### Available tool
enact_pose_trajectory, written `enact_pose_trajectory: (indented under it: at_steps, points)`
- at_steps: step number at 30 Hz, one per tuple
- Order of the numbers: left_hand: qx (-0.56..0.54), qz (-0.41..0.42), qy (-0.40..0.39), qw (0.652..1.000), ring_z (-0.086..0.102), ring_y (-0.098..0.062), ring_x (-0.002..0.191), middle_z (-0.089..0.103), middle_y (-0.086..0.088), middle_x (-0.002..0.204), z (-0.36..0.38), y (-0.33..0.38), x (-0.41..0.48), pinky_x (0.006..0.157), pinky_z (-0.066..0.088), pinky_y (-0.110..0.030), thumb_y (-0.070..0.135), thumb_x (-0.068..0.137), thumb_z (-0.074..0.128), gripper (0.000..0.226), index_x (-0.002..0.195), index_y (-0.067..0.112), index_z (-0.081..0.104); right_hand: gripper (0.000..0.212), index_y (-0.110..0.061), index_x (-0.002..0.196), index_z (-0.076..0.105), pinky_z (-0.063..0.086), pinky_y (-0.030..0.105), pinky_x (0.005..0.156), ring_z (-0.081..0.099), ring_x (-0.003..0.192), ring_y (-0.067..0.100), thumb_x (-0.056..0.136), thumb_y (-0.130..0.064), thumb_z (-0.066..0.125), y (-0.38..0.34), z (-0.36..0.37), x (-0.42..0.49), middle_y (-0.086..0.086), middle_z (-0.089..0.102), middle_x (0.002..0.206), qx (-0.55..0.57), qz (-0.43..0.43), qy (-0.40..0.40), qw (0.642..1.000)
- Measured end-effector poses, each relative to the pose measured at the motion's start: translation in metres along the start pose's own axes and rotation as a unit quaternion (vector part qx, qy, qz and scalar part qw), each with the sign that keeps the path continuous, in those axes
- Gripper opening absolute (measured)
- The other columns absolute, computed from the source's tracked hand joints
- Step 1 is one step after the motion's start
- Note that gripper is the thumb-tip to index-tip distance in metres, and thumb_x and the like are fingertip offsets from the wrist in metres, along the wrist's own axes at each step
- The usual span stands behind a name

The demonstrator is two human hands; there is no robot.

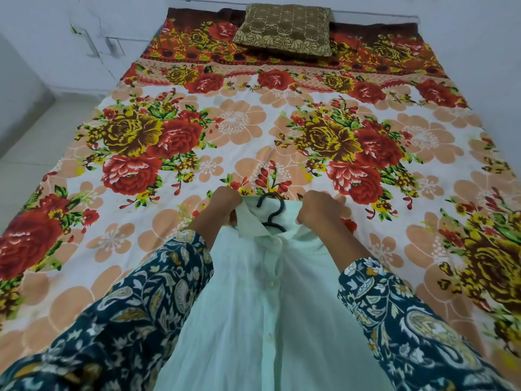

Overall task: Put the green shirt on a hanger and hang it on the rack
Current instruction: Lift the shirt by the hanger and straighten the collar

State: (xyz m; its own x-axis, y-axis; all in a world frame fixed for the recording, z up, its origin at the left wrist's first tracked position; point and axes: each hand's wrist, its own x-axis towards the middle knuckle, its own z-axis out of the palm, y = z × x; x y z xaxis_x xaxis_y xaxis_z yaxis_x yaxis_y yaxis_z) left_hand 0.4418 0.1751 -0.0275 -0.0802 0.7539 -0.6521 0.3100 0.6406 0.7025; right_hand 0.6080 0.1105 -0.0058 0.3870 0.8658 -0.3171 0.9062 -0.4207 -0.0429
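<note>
The green shirt (253,300) lies lengthwise at the near edge of the bed (197,128), collar pointing toward the far edge, its buttoned front facing up and its lower part running out of view at the bottom. A black hanger (272,211) sits inside the collar opening; only its hook and a short part of the neck show, the hook resting on the inner back of the collar and curving to the left. The left hand (225,204) is closed on the left collar flap, its fingers curled under the cloth and pinching it. The right hand (318,210) is a fist on the right side of the collar, fingers pressed together around the fabric there. Both forearms, in dark blue patterned sleeves (135,306), flank the shirt and cover its shoulders. The bed carries a floral sheet (324,136) with red and yellow roses. A brown embroidered cushion (283,29) lies at the middle of the far edge, well apart from the shirt. The rest of the sheet around the shirt is bare. Pale floor (33,142) shows past the left edge.
</note>
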Motion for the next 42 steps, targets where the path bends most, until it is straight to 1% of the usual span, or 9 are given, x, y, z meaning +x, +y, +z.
enact_pose_trajectory:
  at_steps: [5, 9, 13, 15, 22, 29, 35, 40, 42]
  points:
    - [-0.12, -0.092, -0.035, 0.988, 0.054, -0.032, 0.095, 0.054, -0.015, 0.096, -0.013, -0.002, -0.003, 0.083, 0.048, -0.05, -0.005, 0.092, 0.046, 0.015, 0.107, -0.002, 0.048, 0.059, -0.007, 0.124, 0.05, 0.046, 0.039, 0.092, 0.052, 0.119, 0.031, 0.074, -0.025, 0.076, 0.013, 0.022, 0.004, 0.012, 0.054, 0.128, 0.181, 0.15, -0.041, 0.971]
    - [-0.15, -0.16, -0.069, 0.973, 0.049, -0.029, 0.119, 0.049, -0.013, 0.132, -0.028, -0.009, 0.009, 0.102, 0.041, -0.046, 0.0, 0.094, 0.042, 0.036, 0.129, -0.004, 0.045, 0.041, 0.002, 0.122, 0.056, 0.047, 0.03, 0.079, 0.061, 0.108, 0.031, 0.083, -0.01, 0.066, 0.026, 0.022, 0.009, 0.015, 0.062, 0.124, 0.387, 0.141, -0.067, 0.909]
    - [-0.194, -0.149, -0.106, 0.964, 0.051, -0.029, 0.092, 0.053, -0.016, 0.099, -0.033, -0.01, -0.007, 0.099, 0.034, -0.048, 0.005, 0.099, 0.027, 0.023, 0.116, -0.002, 0.041, 0.021, 0.002, 0.106, 0.056, 0.052, 0.039, 0.086, 0.061, 0.094, 0.029, 0.086, 0.007, 0.056, 0.047, 0.013, 0.011, 0.015, 0.063, 0.109, 0.677, 0.128, -0.174, 0.704]
    - [-0.239, -0.142, -0.112, 0.954, 0.051, -0.029, 0.103, 0.054, -0.017, 0.096, -0.037, -0.013, -0.009, 0.1, 0.032, -0.047, 0.005, 0.099, 0.024, 0.023, 0.11, -0.003, 0.042, 0.014, -0.002, 0.095, 0.056, 0.056, 0.032, 0.069, 0.066, 0.075, 0.025, 0.089, 0.009, 0.049, 0.056, 0.008, 0.01, 0.013, 0.068, 0.085, 0.704, 0.127, -0.224, 0.662]
    - [-0.238, -0.134, -0.099, 0.957, 0.063, -0.018, 0.043, 0.064, -0.01, 0.047, -0.046, -0.03, -0.002, 0.043, 0.054, -0.024, 0.004, 0.092, 0.036, 0.033, 0.069, -0.002, 0.059, 0.01, -0.005, 0.086, 0.056, 0.052, 0.023, 0.038, 0.068, 0.056, 0.02, 0.093, -0.004, 0.05, 0.06, 0.008, 0.0, 0.008, 0.069, 0.064, 0.691, 0.195, -0.259, 0.646]
    - [-0.072, -0.13, -0.197, 0.969, 0.061, -0.024, 0.075, 0.067, -0.011, 0.085, -0.048, -0.019, -0.014, 0.062, 0.057, -0.034, 0.023, 0.09, 0.058, 0.018, 0.09, 0.006, 0.065, 0.055, -0.021, 0.146, 0.027, 0.058, 0.034, 0.049, 0.072, 0.07, 0.022, 0.096, -0.001, 0.037, 0.046, -0.005, 0.006, 0.01, 0.071, 0.104, 0.691, 0.201, -0.241, 0.651]
    - [-0.139, -0.131, -0.193, 0.962, 0.057, -0.026, 0.083, 0.063, -0.012, 0.092, -0.047, -0.013, -0.019, 0.083, 0.044, -0.046, 0.018, 0.1, 0.038, 0.025, 0.096, 0.005, 0.06, 0.08, -0.036, 0.147, 0.02, 0.053, 0.043, 0.075, 0.061, 0.086, 0.022, 0.085, -0.013, 0.066, 0.036, -0.006, 0.009, 0.005, 0.055, 0.135, 0.663, 0.174, -0.247, 0.685]
    - [-0.173, -0.159, -0.168, 0.957, 0.058, -0.024, 0.078, 0.07, -0.013, 0.062, -0.046, -0.023, -0.017, 0.063, 0.054, -0.043, 0.014, 0.101, 0.036, 0.031, 0.087, -0.002, 0.059, 0.056, -0.027, 0.144, 0.031, 0.052, 0.04, 0.08, 0.062, 0.096, 0.024, 0.096, 0.0, 0.043, 0.031, -0.003, 0.007, 0.014, 0.064, 0.116, 0.67, 0.194, -0.207, 0.686]
    - [-0.198, -0.178, -0.151, 0.952, 0.059, -0.026, 0.081, 0.07, -0.016, 0.074, -0.044, -0.027, -0.015, 0.049, 0.057, -0.04, 0.011, 0.099, 0.037, 0.028, 0.094, -0.004, 0.059, 0.024, -0.016, 0.104, 0.061, 0.057, 0.03, 0.051, 0.067, 0.064, 0.02, 0.096, -0.004, 0.042, 0.029, -0.001, 0.005, 0.011, 0.072, 0.066, 0.661, 0.265, -0.193, 0.675]
